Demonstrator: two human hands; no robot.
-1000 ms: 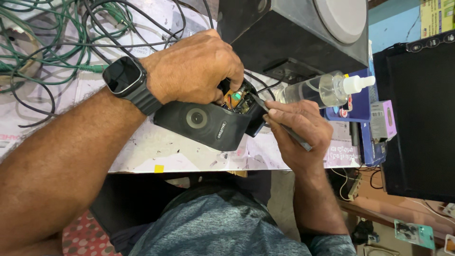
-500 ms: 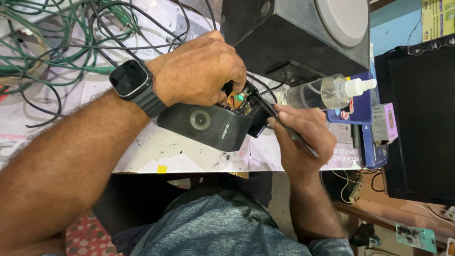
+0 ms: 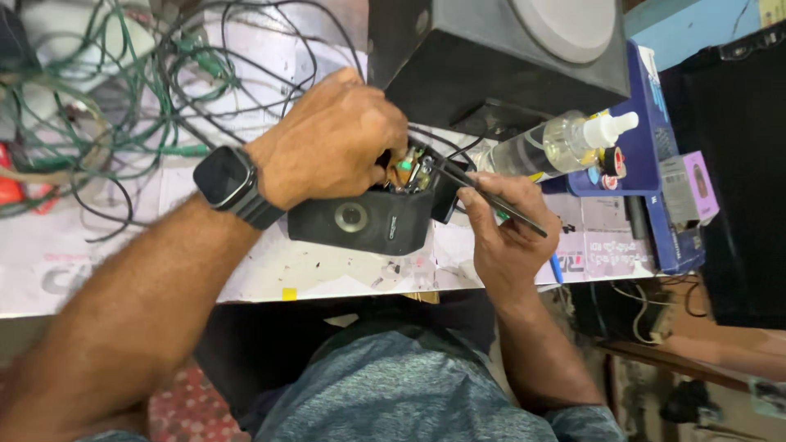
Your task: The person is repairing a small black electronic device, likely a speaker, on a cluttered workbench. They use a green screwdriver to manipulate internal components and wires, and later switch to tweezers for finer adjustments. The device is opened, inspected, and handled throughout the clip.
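White desk [image 3: 98,245], paint-marked, carries everything. Big black speaker box [image 3: 491,65] with a grey round cone at top centre; dark flat panel [image 3: 737,180] at far right. Tangle of green and black wires [image 3: 123,90] top left. Blue rectangular carton [image 3: 655,164] stands right of the speaker, a small pale purple box [image 3: 694,184] against its right side, printed paper sheets under it on the desk. Clear bottle [image 3: 544,147] with white pump cap lies on its side, just left of the blue carton. Small black device [image 3: 360,221] with a round lens-like ring on its face sits at the desk's near edge, its open top showing green and orange parts. Left hand [image 3: 327,147], smartwatch [image 3: 225,178] on the wrist, covers the device from above, fingers curled and clamped on its upper end. Right hand [image 3: 503,233] is just right of the device, fingers pinched on thin dark tweezers [image 3: 483,196] whose tips reach into the open top.
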